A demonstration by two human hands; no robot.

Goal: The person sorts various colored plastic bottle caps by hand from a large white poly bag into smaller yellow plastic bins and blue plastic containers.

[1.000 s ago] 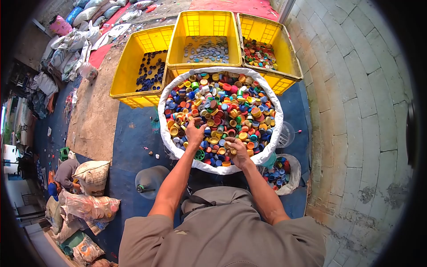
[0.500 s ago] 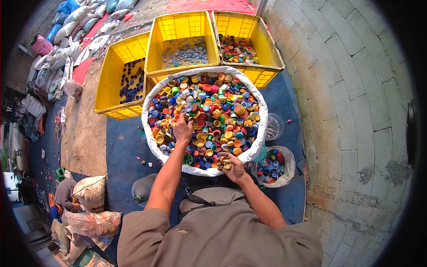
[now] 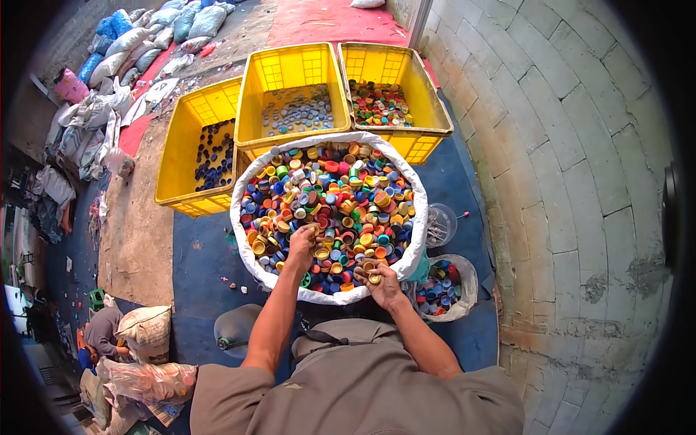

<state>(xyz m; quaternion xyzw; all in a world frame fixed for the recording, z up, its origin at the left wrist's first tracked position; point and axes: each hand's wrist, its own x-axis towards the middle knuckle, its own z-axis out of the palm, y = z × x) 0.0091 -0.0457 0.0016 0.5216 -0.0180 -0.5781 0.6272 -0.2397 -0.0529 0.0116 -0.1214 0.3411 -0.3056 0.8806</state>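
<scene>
A round white sack (image 3: 415,239) with a rolled rim is full of mixed coloured bottle caps (image 3: 348,196). My left hand (image 3: 301,245) is over the caps at the lower left of the pile, its fingers closed together; what they pinch is too small to name. Near the sack's front rim, my right hand (image 3: 380,284) has its fingers curled round a few yellowish caps (image 3: 373,273).
Beyond the sack stand three yellow crates: left (image 3: 168,163) with dark blue caps, middle (image 3: 250,101) with pale caps, right (image 3: 435,109) with mixed caps. Right: a clear tub (image 3: 441,225), a small sack (image 3: 467,290), a block wall (image 3: 565,217). Lower left, a person (image 3: 103,332) bends beside sacks.
My left hand has drawn back toward me across the pile, and its fingers have closed. My right hand still holds caps near the rim. The view has tilted, so the scene sits lower.
</scene>
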